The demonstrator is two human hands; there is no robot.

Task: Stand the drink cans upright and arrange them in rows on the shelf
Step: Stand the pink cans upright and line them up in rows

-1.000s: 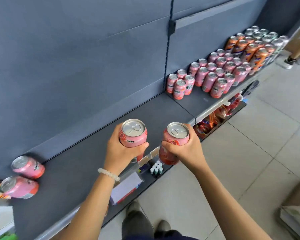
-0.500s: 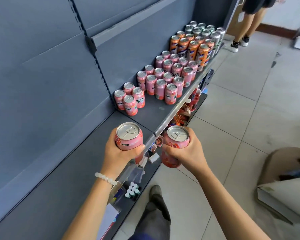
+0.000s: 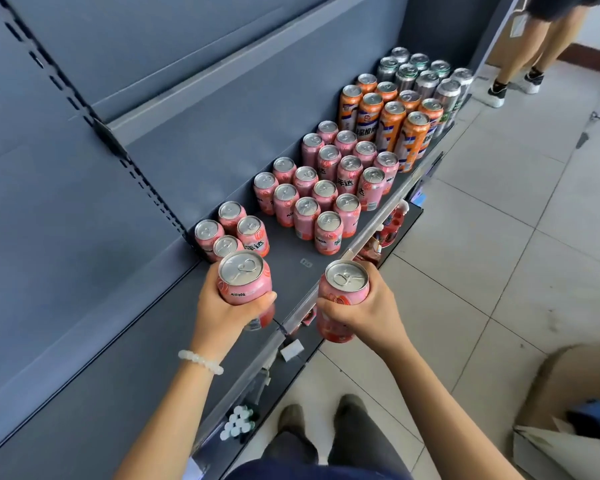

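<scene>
Head view shows my left hand (image 3: pixel 227 311) wrapped around one pink can (image 3: pixel 245 278) above the shelf (image 3: pixel 125 341), and my right hand (image 3: pixel 364 311) wrapped around a second pink can (image 3: pixel 342 299) out past the shelf's front edge, both upright. I judge them full, so fairly heavy, rigid but dentable, with smooth sides that may slip. Mid-body is where I'd keep my fingers (image 3: pixel 329 303), setting each down flat beside the nearest cluster of four (image 3: pixel 227 230).

Shop: shelf (image 3: pixel 291 271) w/ rows of drink cans (image 3: pixel 329 188).
</scene>
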